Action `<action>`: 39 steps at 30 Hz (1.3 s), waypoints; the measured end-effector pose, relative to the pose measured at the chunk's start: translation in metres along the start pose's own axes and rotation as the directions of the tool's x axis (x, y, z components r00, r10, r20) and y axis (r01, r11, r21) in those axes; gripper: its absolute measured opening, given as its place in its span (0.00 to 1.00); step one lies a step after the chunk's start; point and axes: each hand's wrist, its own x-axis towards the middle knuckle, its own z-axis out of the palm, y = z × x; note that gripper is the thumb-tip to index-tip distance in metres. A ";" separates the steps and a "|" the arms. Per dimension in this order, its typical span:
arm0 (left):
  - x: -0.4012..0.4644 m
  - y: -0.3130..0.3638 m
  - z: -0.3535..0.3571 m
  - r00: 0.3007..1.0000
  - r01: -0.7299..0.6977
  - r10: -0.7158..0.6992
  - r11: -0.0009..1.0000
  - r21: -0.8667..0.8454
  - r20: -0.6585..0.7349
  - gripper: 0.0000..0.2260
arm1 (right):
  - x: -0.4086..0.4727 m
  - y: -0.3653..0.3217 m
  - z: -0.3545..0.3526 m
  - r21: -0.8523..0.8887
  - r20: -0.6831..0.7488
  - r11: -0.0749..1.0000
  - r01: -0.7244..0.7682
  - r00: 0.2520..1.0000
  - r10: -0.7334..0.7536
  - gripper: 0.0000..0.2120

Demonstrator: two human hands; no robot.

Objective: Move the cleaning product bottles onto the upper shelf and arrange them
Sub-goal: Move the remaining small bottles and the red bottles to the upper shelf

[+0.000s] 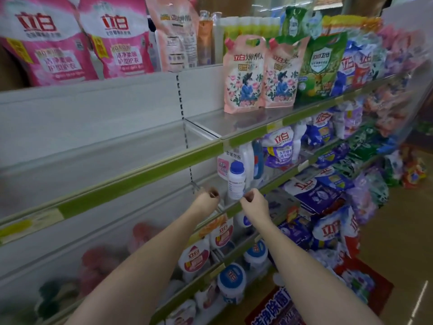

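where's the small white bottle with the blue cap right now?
Head view, centre: the small white bottle with the blue cap stands at the front of a middle shelf, just below the green shelf edge strip, between the left hand and right hand.

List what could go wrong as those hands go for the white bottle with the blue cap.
1. The white bottle stands at the shelf's front edge; a nudge from the right hand might tip it off.
2. Taller bottles crowd close behind it, so pulling it out may knock them over.
3. The upper shelf has pink pouches standing beside the bare spot; a careless placement might topple them. Neither hand, including the left hand, has a grip yet.
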 end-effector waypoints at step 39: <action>0.147 0.017 0.076 0.973 0.051 -0.128 0.931 -0.362 -0.191 0.32 | 0.164 0.066 -0.013 -0.170 0.520 0.970 0.172 0.852 -0.060 0.08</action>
